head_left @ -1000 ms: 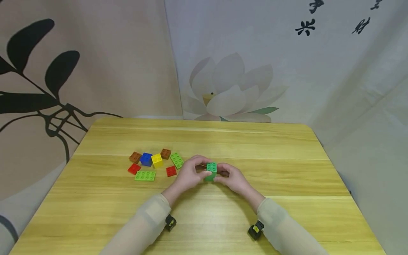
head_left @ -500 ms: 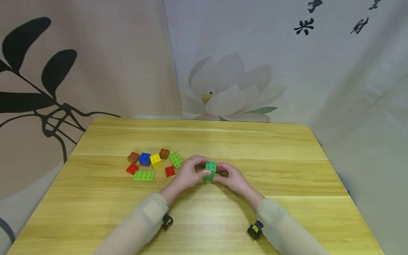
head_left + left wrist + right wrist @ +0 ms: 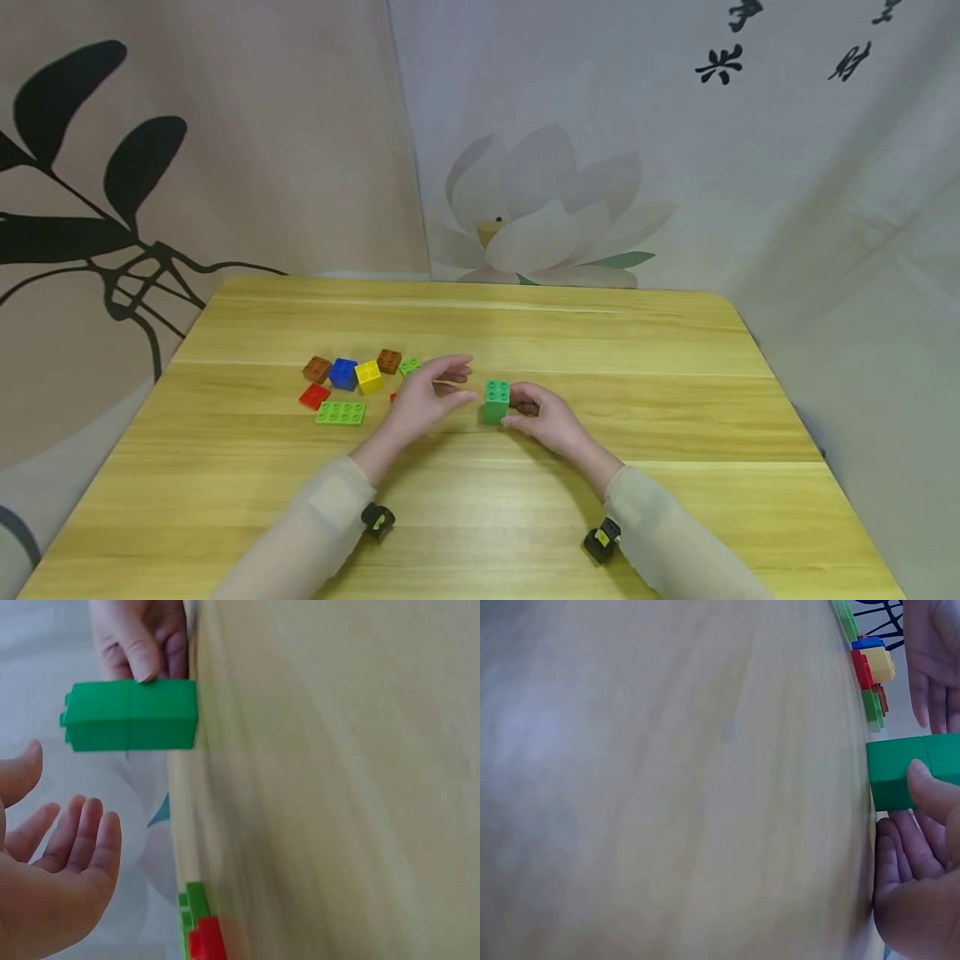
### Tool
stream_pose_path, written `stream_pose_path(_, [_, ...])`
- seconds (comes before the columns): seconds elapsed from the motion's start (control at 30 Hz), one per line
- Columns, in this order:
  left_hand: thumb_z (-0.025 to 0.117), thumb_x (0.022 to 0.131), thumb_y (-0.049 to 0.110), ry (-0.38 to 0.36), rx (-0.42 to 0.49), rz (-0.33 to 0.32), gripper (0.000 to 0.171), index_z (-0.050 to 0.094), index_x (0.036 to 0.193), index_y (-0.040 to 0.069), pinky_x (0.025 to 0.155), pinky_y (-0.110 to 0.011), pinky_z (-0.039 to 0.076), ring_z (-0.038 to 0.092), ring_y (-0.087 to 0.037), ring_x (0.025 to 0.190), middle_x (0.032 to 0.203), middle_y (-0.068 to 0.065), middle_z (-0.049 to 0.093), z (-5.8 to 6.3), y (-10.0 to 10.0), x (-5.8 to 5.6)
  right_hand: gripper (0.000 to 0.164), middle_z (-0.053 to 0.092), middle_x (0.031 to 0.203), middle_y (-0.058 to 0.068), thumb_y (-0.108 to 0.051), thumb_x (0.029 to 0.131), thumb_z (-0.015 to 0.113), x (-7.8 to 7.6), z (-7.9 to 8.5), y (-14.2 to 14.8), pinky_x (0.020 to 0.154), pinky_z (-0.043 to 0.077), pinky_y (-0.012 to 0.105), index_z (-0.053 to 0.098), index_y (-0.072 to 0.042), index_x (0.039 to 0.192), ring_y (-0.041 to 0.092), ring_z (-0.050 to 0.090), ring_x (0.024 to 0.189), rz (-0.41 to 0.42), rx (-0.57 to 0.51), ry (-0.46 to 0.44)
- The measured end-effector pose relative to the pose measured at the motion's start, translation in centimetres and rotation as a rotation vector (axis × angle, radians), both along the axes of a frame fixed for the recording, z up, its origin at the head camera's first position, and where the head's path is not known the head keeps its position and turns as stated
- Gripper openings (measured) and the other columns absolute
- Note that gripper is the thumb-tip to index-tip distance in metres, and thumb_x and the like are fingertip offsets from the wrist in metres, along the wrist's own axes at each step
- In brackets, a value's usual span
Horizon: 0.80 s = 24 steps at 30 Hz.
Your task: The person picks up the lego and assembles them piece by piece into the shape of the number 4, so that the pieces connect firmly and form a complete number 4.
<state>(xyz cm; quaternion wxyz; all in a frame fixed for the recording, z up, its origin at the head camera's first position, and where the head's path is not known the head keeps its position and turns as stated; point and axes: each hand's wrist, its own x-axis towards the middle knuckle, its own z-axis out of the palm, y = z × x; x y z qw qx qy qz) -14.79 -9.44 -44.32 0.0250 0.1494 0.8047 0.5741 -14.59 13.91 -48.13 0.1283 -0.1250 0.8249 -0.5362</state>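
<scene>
Two green building bricks (image 3: 496,403), joined into an upright stack with studs on top, stand on the table in the head view; a seam between them shows in the left wrist view. My right hand (image 3: 551,421) holds the stack from the right, thumb on the near side and fingers behind. To the left of the stack, apart from it, my left hand (image 3: 423,403) is raised with fingers extended and nothing in it. It covers most of a red brick and part of a lime green brick (image 3: 409,367).
Left of my hands lie loose bricks on the wooden table (image 3: 637,350): a lime green one (image 3: 341,413), a red one (image 3: 315,396), a blue one (image 3: 343,374), a yellow one (image 3: 369,377) and two brown ones (image 3: 389,360). A printed curtain hangs behind the table.
My left hand has let go of the green stack and moved left, its fingers spreading from it. My right hand and the stack have stayed in place.
</scene>
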Motion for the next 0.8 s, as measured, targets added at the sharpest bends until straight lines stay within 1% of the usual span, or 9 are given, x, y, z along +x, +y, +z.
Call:
stream_pose_path(0.23, [0.077,0.087,0.008,0.034,0.002,0.043,0.048,0.06,0.131,0.0,0.092,-0.047,0.053,0.063,-0.031,0.106,0.118,-0.021,0.065,0.3,-1.8,0.2,0.04,0.066,0.119,0.013,-0.007,0.089,0.074,0.1,0.1,-0.1,0.099,0.049,0.041,0.061,0.002,0.126,0.03,0.061,0.114,-0.008,0.004,0.001])
stream_pose_path(0.4, [0.077,0.087,0.008,0.053,-0.005,0.06,0.047,0.061,0.13,0.001,0.09,-0.047,0.053,0.063,-0.029,0.105,0.116,-0.02,0.066,0.2,-3.0,0.5,0.042,0.065,0.12,0.017,-0.006,0.089,0.074,0.2,0.2,-0.1,0.1,0.048,0.044,0.059,0.004,0.127,0.034,0.06,0.115,-0.007,-0.019,0.001])
stream_pose_path(0.53, [0.077,0.087,0.009,0.051,-0.022,0.074,0.047,0.06,0.13,0.0,0.091,-0.047,0.053,0.063,-0.033,0.106,0.116,-0.02,0.065,0.1,-4.0,0.7,0.043,0.064,0.12,0.019,-0.006,0.089,0.074,0.2,0.2,0.0,0.101,0.047,0.046,0.058,0.006,0.127,0.035,0.06,0.115,0.0,-0.032,0.008])
stream_pose_path(0.7, [0.076,0.088,0.008,0.036,-0.04,0.089,0.045,0.061,0.129,-0.001,0.092,-0.048,0.052,0.063,-0.035,0.105,0.115,-0.021,0.065,-0.2,-5.3,1.2,0.042,0.065,0.121,0.015,-0.007,0.089,0.074,0.1,0.1,0.0,0.101,0.047,0.042,0.059,0.003,0.127,0.032,0.06,0.115,-0.001,-0.013,-0.008])
stream_pose_path(0.73, [0.075,0.088,0.006,0.034,-0.042,0.091,0.044,0.06,0.129,-0.003,0.092,-0.05,0.051,0.062,-0.037,0.105,0.115,-0.023,0.065,0.1,-5.5,1.4,0.043,0.065,0.121,0.015,-0.007,0.089,0.074,0.1,0.1,0.0,0.101,0.047,0.042,0.059,0.003,0.127,0.032,0.06,0.116,0.001,-0.012,-0.01])
stream_pose_path(0.8, [0.075,0.088,0.006,0.033,-0.051,0.093,0.044,0.061,0.128,-0.003,0.093,-0.05,0.051,0.063,-0.036,0.105,0.115,-0.022,0.065,0.0,-6.0,1.7,0.044,0.064,0.122,0.014,-0.007,0.089,0.075,0.1,0.1,0.1,0.102,0.047,0.042,0.058,0.002,0.128,0.032,0.059,0.117,0.007,-0.023,-0.014])
